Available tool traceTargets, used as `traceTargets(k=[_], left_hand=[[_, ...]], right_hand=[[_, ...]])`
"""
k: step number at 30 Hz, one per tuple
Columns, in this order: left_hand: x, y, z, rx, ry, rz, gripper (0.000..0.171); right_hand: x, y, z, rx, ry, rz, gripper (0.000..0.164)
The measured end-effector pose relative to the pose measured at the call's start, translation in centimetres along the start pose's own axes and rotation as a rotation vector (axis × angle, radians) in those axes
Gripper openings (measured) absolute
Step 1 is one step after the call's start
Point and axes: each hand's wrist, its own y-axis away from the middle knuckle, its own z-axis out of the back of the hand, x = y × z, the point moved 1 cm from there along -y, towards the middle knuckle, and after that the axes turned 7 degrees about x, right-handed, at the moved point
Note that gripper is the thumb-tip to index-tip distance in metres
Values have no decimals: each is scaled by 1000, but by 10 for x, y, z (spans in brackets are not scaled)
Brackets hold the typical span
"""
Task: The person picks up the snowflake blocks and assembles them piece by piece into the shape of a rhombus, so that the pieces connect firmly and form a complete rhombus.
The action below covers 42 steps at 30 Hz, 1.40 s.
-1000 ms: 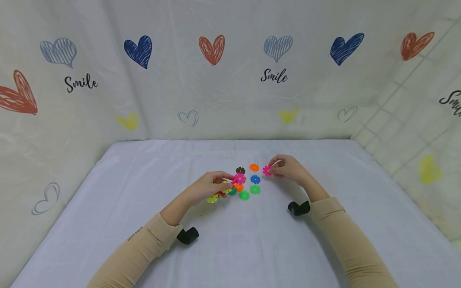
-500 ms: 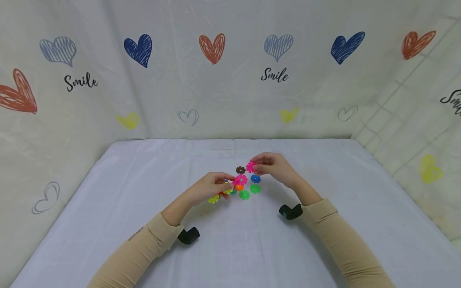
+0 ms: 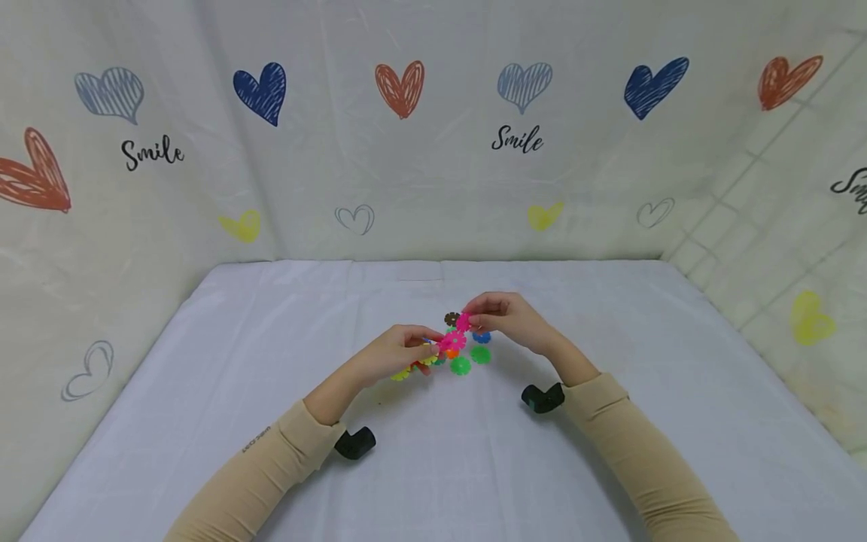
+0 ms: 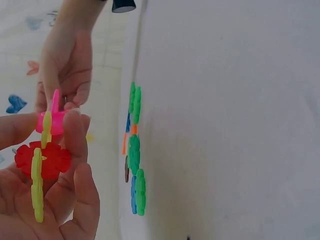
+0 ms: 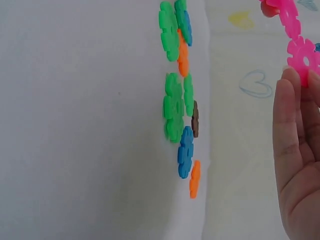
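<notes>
My left hand [image 3: 389,354] grips a chain of interlocking flower-shaped discs above the table. In the left wrist view the chain shows a yellow disc [image 4: 37,185], a red disc [image 4: 42,161], another yellow one and pink at the far end. My right hand [image 3: 513,316] pinches a separate-looking pink disc [image 5: 303,59] between thumb and fingers. Its edge meets the chain's end pink disc [image 5: 290,20] in the right wrist view; whether their slots interlock I cannot tell. Below lie loose discs, among them a green disc [image 5: 173,107], a blue disc [image 5: 185,152] and a brown disc [image 5: 195,119].
Orange discs lie in the loose group too, one orange disc [image 5: 195,180] at its edge. A white cloth covers the table [image 3: 433,474]. Behind it hangs a curtain [image 3: 447,173] printed with hearts. Black fittings [image 3: 543,398] stick out at both wrists.
My right hand has moved left with the pink disc, passing over the orange disc, and brought it to the chain. The left hand has stayed nearly in place, gripping the chain.
</notes>
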Motion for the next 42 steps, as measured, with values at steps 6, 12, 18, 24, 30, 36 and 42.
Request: traceTargets(k=[6,12,18,24,30,36,42], left_hand=[[2,-1,3,9,-22,-12,37],[5,-2,1,-2,-52,-25,35],[4,-3,-2,-32,-78,-37,33],[3,-4,-4,-62,-85,-45,35],[4,-5,-7,-86,-36,-18,37],[7,-8,-9,-95,73,28,41],[12,-13,-10,-64,268,77,45]], right_hand=[[-2,2,1,37,-17,14,21],[-4,1,-1,61,-37,18,20],[-3,0,-3,81,-70,43,21],[-6,-2,-5,85,-147,86,27],[-3,-5,-12,43,-185,62,33],[-3,-8,-19,-23,-237,10,36],[0,-9,-25,-60,-271,-16,39]])
